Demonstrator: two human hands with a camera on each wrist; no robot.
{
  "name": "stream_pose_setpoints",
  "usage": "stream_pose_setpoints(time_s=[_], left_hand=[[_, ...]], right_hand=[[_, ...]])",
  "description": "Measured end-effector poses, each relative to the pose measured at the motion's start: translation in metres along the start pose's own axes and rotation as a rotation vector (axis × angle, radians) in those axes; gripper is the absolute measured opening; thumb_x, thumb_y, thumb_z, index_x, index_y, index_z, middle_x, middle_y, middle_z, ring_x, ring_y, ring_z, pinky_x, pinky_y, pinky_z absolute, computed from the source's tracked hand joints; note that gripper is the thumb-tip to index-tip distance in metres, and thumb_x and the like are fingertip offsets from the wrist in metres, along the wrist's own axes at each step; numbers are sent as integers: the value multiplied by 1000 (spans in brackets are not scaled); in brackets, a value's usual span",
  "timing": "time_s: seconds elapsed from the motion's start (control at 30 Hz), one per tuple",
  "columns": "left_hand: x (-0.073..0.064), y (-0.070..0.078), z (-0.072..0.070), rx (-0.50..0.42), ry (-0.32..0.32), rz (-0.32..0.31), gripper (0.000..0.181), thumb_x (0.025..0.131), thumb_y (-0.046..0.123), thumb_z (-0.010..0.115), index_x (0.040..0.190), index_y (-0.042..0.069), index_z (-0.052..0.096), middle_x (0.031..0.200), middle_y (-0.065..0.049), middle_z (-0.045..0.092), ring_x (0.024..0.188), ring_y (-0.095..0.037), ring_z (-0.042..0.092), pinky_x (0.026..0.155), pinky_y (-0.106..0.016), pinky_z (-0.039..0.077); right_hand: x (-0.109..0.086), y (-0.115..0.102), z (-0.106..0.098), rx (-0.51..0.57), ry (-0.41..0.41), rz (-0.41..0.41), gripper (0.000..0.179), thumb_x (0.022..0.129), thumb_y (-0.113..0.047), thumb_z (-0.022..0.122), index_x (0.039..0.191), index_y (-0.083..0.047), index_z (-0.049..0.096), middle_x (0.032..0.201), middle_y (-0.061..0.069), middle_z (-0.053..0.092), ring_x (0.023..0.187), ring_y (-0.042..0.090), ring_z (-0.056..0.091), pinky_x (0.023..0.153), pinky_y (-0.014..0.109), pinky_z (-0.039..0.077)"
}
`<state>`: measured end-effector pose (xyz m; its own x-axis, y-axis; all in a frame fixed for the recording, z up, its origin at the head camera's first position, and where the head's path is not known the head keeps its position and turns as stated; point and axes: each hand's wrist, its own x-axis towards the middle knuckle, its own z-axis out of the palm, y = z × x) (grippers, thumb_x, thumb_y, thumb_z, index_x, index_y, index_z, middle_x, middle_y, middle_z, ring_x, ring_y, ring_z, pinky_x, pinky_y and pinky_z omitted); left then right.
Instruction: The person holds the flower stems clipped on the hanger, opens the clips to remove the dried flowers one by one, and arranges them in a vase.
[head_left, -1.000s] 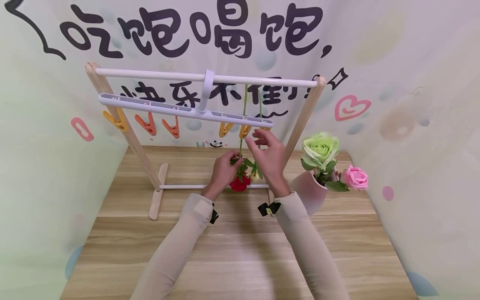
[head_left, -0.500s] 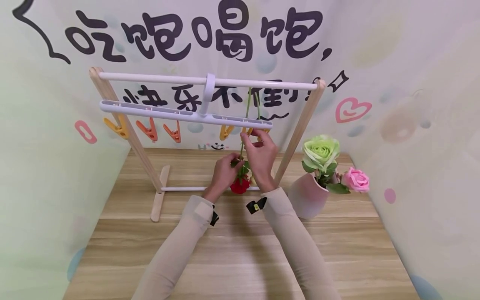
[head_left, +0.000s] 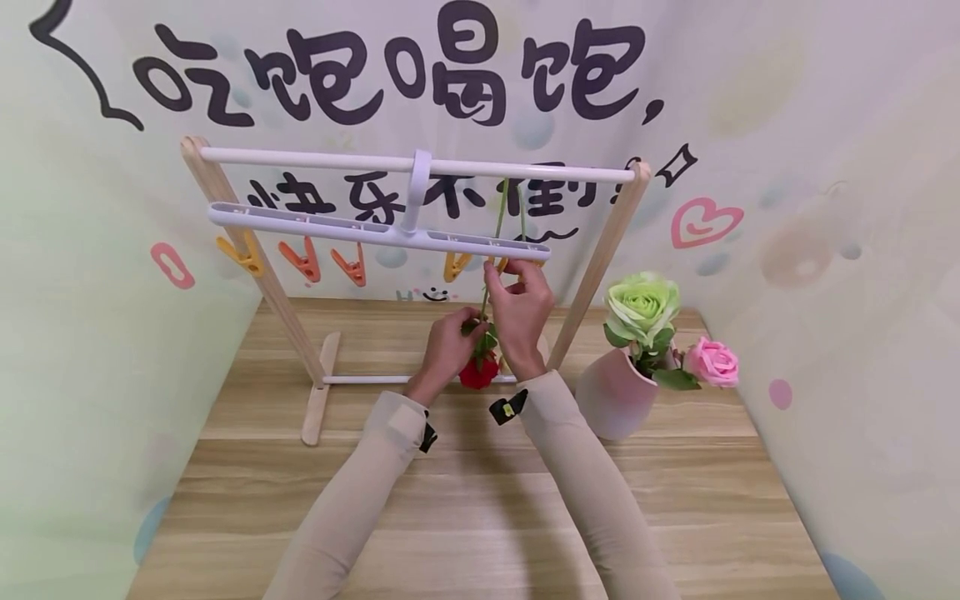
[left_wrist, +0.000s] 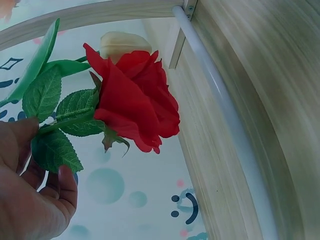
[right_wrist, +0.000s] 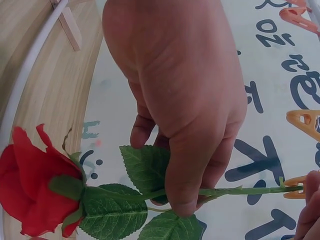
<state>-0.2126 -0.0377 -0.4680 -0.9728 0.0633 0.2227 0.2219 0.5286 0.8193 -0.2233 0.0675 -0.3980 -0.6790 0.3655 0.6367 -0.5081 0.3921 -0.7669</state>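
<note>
An upside-down red rose [head_left: 478, 372] hangs with its green stem [right_wrist: 240, 191] running up to a yellow clip [right_wrist: 294, 188] on a white hanger [head_left: 315, 222]. My left hand [head_left: 450, 342] pinches the stem just above the bloom, by the leaves [left_wrist: 80, 112]. Higher up, my right hand [head_left: 521, 307] pinches the yellow clip between thumb and fingers, at the point where the stem passes. Only its fingertips show at the edge of the right wrist view. Behind the red rose is a cream flower [left_wrist: 122, 44], mostly hidden by my right hand in the head view.
The hanger hooks over a rack's white top rail [head_left: 315, 160]. Other clips hang along it, including an orange clip [head_left: 302, 260] and a yellow clip [head_left: 242, 255]. A pinkish vase [head_left: 617, 396] with a green rose [head_left: 642, 304] and a pink rose [head_left: 712, 362] stands right of the rack.
My right hand has come left and closed its thumb and fingers on the yellow clip, then stayed there. My left hand keeps its pinch on the stem.
</note>
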Motion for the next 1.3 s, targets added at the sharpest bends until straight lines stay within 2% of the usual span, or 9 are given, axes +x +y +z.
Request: stream_pose_setpoints(time_s=[0.23, 0.37, 0.5, 0.6, 0.77, 0.9, 1.0, 1.13, 1.3], left_hand=[[-1, -1, -4, 5, 3, -13, 22, 95, 19, 67, 112, 4, 69, 103, -12, 73, 89, -24, 69, 82, -38, 56], [-4, -6, -7, 23, 5, -2, 21, 94, 17, 69, 110, 3, 70, 102, -13, 74, 88, -25, 70, 80, -38, 56], [-8, -12, -13, 49, -17, -22, 21, 94, 19, 68, 109, 5, 71, 101, -12, 74, 89, -24, 70, 79, -38, 56], [-10, -17, -18, 70, -44, -39, 21, 95, 19, 67, 110, 5, 71, 101, -11, 74, 88, -22, 70, 77, -37, 56], [-14, -26, -24, 107, -111, -66, 19, 94, 19, 68, 106, 5, 73, 92, -9, 73, 76, -16, 66, 68, -30, 53], [-20, -30, -29, 138, -165, -88, 15, 93, 18, 70, 100, 5, 73, 87, -7, 73, 70, -12, 60, 64, -25, 48], [-25, -32, -32, 157, -213, -103, 13, 93, 18, 70, 98, 6, 72, 90, -7, 73, 68, -12, 58, 62, -25, 46], [-30, -37, -35, 175, -276, -112, 12, 93, 17, 70, 98, 6, 72, 94, -8, 73, 69, -11, 58, 60, -24, 46], [-35, -44, -37, 211, -334, -119, 14, 92, 17, 70, 97, 4, 73, 91, -8, 73, 69, -12, 61, 62, -26, 49]], right_hand=[[-1, -2, 0, 11, 20, -54, 15, 86, -13, 76, 89, 1, 71, 84, 13, 69, 55, 19, 57, 55, 13, 45], [0, -2, -2, 1, 11, -86, 14, 86, -12, 75, 88, 2, 71, 83, 12, 69, 56, 22, 58, 55, 13, 45], [2, 0, -4, -15, -2, -104, 15, 87, -14, 74, 88, 0, 70, 83, 11, 69, 60, 22, 60, 56, 14, 45], [4, 1, -7, -30, -17, -107, 17, 88, -16, 74, 91, 0, 71, 86, 11, 70, 67, 20, 62, 57, 15, 46], [5, 2, -10, -72, -30, -100, 21, 88, -20, 75, 96, -1, 73, 89, 9, 73, 74, 18, 65, 57, 18, 49], [5, 4, -11, -100, -31, -99, 22, 88, -23, 75, 98, -3, 75, 91, 9, 74, 64, 18, 64, 55, 19, 49], [5, 5, -11, -116, -34, -99, 24, 89, -25, 74, 100, -3, 75, 92, 9, 75, 56, 19, 61, 54, 20, 48], [5, 5, -11, -131, -44, -92, 25, 90, -26, 74, 101, -4, 75, 93, 9, 75, 55, 20, 62, 55, 22, 48], [6, 3, -11, -144, -61, -84, 27, 90, -28, 73, 102, -5, 74, 92, 9, 76, 54, 20, 63, 54, 23, 50]])
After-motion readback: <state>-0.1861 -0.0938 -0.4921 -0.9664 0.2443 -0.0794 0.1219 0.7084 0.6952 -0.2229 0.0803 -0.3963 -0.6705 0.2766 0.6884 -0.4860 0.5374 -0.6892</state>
